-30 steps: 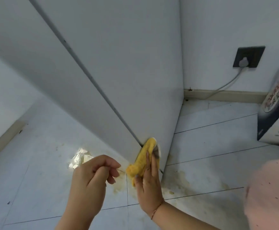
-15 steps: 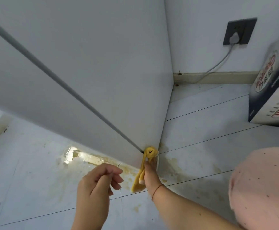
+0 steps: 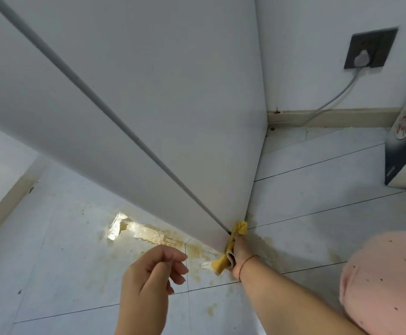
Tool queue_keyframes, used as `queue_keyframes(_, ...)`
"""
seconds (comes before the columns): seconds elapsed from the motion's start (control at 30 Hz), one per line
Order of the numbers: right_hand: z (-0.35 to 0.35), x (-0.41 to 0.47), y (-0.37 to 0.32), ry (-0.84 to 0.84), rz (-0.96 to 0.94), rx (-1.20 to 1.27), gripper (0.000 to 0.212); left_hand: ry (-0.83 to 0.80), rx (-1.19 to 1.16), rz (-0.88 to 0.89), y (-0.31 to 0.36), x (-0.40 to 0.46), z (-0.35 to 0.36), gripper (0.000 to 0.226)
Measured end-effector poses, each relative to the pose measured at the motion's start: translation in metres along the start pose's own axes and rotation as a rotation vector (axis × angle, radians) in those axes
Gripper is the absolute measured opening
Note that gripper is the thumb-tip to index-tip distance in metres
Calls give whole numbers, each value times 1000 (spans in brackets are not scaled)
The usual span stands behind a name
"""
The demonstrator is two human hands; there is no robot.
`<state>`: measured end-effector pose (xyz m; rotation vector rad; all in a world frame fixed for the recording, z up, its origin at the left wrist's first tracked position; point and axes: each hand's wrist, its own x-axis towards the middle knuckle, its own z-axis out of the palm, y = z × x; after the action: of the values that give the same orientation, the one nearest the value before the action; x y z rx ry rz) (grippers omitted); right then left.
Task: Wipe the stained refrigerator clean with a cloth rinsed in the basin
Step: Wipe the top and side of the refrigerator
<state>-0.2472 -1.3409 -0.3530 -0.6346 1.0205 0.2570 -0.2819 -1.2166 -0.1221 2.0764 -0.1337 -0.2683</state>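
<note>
**Cloth at the foot of the refrigerator's corner edge**

We had the yellow cloth bunched against the very bottom of the refrigerator, right where its vertical corner edge met the floor. The cloth's long axis ran roughly along that edge: its upper wad sat just past our fingertips, pressed to the corner, and its loose tail trailed back beside the wrist onto the tiles. Our right hand was the one on it, pressing it to the panel; the fingers were hidden behind the cloth, so we could not say how tightly they curled, only that the hand kept the cloth against the corner.

From that grip the refrigerator's surfaces rose away up and to the left, with the dark door seam running diagonally down to end just beside the cloth. We judged that any further wiping had to travel up from the hand along the seam or the corner, since there was no panel left below it.

Our left hand hung well apart, nearer to us and to the left of the grip, fingers loosely curled and holding nothing. Yellowish stains spread over the tiles between the two hands and beyond. The basin was not in view.
</note>
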Motion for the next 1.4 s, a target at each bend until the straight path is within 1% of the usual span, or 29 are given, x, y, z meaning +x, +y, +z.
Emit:
queue_keyframes(0.07, -10, 2, 4, -11, 41, 4, 25, 3, -14, -2, 0, 0, 1, 33)
queue_keyframes(0.17, -9, -8, 5, -25, 31, -13, 24, 1, -25, 17, 3, -2, 0, 32)
queue_keyframes(0.3, 1, -25, 5, 27, -18, -103, 33, 4, -8, 38, 9, 1, -4, 33)
queue_keyframes(0.37, 6, -43, -1, 32, 18, -134, 46, 15, -12, 63, 19, 2, -6, 33)
queue_keyframes(0.4, 7, -50, -4, 34, 28, -118, 49, 12, -3, 75, 25, 1, -7, 34)
queue_keyframes(0.53, 19, -100, -18, 16, -33, -11, 47, -39, 4, 52, 59, -8, -22, 33)
queue_keyframes(0.63, 36, -154, -35, -24, -58, 3, 48, -74, 4, 8, 101, -18, -48, 33)
queue_keyframes(0.67, 42, -171, -40, -22, -74, -4, 45, -77, 2, 0, 115, -22, -56, 32)
queue_keyframes(0.77, 65, -232, -64, -12, -129, -90, 28, -92, -12, -37, 163, -30, -85, 33)
queue_keyframes(0.83, 80, -268, -76, -18, -163, -126, 22, -96, -13, -51, 193, -35, -104, 33)
queue_keyframes(1.03, 126, -380, -119, -20, -250, -228, 19, -111, 30, -61, 273, -52, -154, 33)
queue_keyframes(1.23, 167, -499, -164, -76, -434, -322, 20, -123, 51, -103, 340, -67, -185, 32)
queue_keyframes(1.33, 178, -559, -192, -179, -501, -291, 20, -113, 49, -111, 373, -75, -199, 31)
queue_keyframes(1.4, 170, -594, -215, -266, -469, -175, 21, -104, 34, -120, 395, -80, -209, 29)
